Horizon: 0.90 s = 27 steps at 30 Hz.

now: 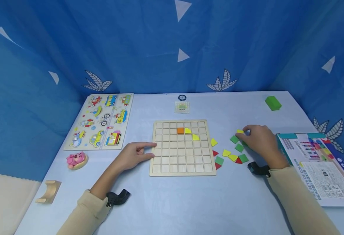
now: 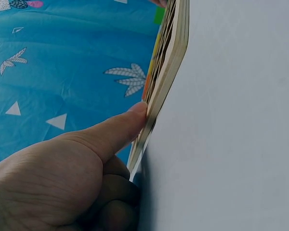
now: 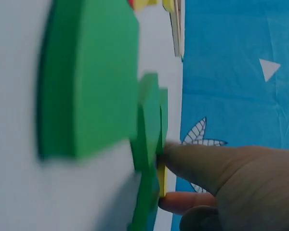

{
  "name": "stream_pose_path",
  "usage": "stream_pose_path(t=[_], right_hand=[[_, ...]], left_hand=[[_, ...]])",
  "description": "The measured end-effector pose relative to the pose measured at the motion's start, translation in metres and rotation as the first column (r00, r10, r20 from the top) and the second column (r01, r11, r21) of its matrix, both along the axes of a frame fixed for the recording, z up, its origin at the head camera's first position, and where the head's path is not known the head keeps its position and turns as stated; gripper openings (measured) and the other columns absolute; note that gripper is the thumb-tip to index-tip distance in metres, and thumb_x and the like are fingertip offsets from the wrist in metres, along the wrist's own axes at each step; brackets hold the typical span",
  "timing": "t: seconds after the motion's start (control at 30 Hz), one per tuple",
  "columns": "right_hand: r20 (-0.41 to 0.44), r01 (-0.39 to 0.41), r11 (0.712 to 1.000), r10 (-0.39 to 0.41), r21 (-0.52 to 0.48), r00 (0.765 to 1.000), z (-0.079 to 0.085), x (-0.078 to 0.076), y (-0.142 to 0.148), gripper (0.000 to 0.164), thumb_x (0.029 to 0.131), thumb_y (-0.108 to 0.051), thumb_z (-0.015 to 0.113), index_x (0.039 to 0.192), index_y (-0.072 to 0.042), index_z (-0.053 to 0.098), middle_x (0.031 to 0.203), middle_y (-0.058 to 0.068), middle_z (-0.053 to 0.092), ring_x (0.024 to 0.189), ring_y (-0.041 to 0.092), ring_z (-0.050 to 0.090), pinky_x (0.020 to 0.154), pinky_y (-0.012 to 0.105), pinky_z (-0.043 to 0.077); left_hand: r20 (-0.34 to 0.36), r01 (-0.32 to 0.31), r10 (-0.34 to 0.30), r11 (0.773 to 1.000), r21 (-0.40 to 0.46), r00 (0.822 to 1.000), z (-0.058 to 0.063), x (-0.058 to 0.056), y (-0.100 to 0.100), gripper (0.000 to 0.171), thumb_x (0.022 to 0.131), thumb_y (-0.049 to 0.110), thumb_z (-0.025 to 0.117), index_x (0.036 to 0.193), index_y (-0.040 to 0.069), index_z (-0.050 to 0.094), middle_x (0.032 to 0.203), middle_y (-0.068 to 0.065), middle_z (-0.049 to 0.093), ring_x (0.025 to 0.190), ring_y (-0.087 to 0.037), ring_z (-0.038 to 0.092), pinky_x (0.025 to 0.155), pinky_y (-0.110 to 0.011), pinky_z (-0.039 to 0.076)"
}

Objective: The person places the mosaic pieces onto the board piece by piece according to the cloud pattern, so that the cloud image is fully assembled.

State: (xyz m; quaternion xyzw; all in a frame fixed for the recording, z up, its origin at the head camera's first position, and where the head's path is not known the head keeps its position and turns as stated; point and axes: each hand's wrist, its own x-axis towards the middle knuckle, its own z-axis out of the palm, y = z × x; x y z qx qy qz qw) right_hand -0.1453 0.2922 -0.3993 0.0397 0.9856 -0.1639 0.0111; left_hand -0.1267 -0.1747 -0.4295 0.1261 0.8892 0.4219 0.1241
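Observation:
A wooden grid board (image 1: pixel 181 174) lies in the middle of the table, with an orange square tile (image 1: pixel 180 131) and two yellow quarter-round tiles (image 1: pixel 195 137) in its upper cells. My left hand (image 1: pixel 132 156) touches the board's left edge with straight thumb and forefinger. In the left wrist view, the thumb (image 2: pixel 118 132) presses on the board's edge. Over the loose tiles on the right, my right hand (image 1: pixel 259 139) pinches a yellow tile (image 1: pixel 240 131) between thumb and forefinger. Green square tiles (image 1: pixel 239 148) lie just under and beside that hand; its fingers partly hide one.
Red tiles (image 1: pixel 239 161) and more yellow tiles (image 1: pixel 226 152) lie right of the board. A pattern card (image 1: pixel 182 107) is behind it. Around stand a vehicle puzzle (image 1: pixel 101 122), pink toy (image 1: pixel 76 160), wooden arch (image 1: pixel 49 192), green block (image 1: pixel 273 103) and a printed box (image 1: pixel 321 173).

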Motion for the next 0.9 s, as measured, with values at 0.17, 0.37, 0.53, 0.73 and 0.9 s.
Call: stream_pose_path(t=[0.17,0.37,0.53,0.73,0.9], right_hand=[[-0.048,-0.021,0.999,0.019,-0.030,0.999,0.000,0.002,-0.004,0.050,0.091,-0.030,0.078,0.125,0.005,0.067,0.096,0.023,0.068,0.080,0.032,0.058,0.057,0.034,0.044],[-0.116,-0.120,0.984,0.105,-0.134,0.988,0.005,0.003,-0.011,0.045,0.091,-0.030,0.079,0.124,0.000,0.070,0.062,0.005,0.049,0.056,0.023,0.047,0.046,0.031,0.033],[-0.123,-0.254,0.946,0.232,-0.203,0.965,0.005,0.009,-0.040,0.041,0.088,-0.029,0.083,0.120,-0.005,0.074,0.057,0.001,0.044,0.049,0.020,0.043,0.044,0.029,0.029],[-0.109,-0.362,0.913,0.347,-0.186,0.931,0.000,0.019,-0.082,0.043,0.087,-0.032,0.084,0.120,-0.006,0.075,0.054,-0.004,0.043,0.046,0.015,0.040,0.045,0.027,0.026],[-0.130,-0.366,0.926,0.353,-0.097,0.927,-0.007,0.022,-0.105,0.045,0.088,-0.036,0.082,0.121,-0.006,0.075,0.053,-0.006,0.044,0.046,0.012,0.039,0.046,0.027,0.026]], left_hand=[[-0.007,0.009,-0.009,1.000,0.002,1.000,0.001,-0.001,0.000,0.039,0.090,0.030,0.081,0.128,0.026,0.073,0.055,0.005,0.037,0.050,-0.011,0.032,0.052,-0.026,0.028],[0.004,0.006,-0.006,1.000,0.008,1.000,0.001,-0.001,-0.001,0.039,0.090,0.030,0.081,0.128,0.026,0.073,0.055,0.005,0.037,0.050,-0.011,0.031,0.051,-0.026,0.028],[0.008,0.001,-0.001,1.000,0.008,1.000,0.001,0.000,-0.001,0.039,0.089,0.030,0.082,0.127,0.027,0.073,0.055,0.005,0.036,0.050,-0.012,0.031,0.052,-0.026,0.027],[0.008,0.004,-0.004,1.000,0.019,1.000,0.001,0.000,-0.001,0.040,0.090,0.031,0.081,0.128,0.027,0.072,0.055,0.005,0.037,0.049,-0.012,0.031,0.051,-0.025,0.027],[0.016,0.007,-0.007,1.000,0.021,1.000,0.000,0.000,-0.001,0.040,0.090,0.030,0.081,0.129,0.026,0.072,0.055,0.005,0.036,0.049,-0.011,0.030,0.051,-0.025,0.026]])
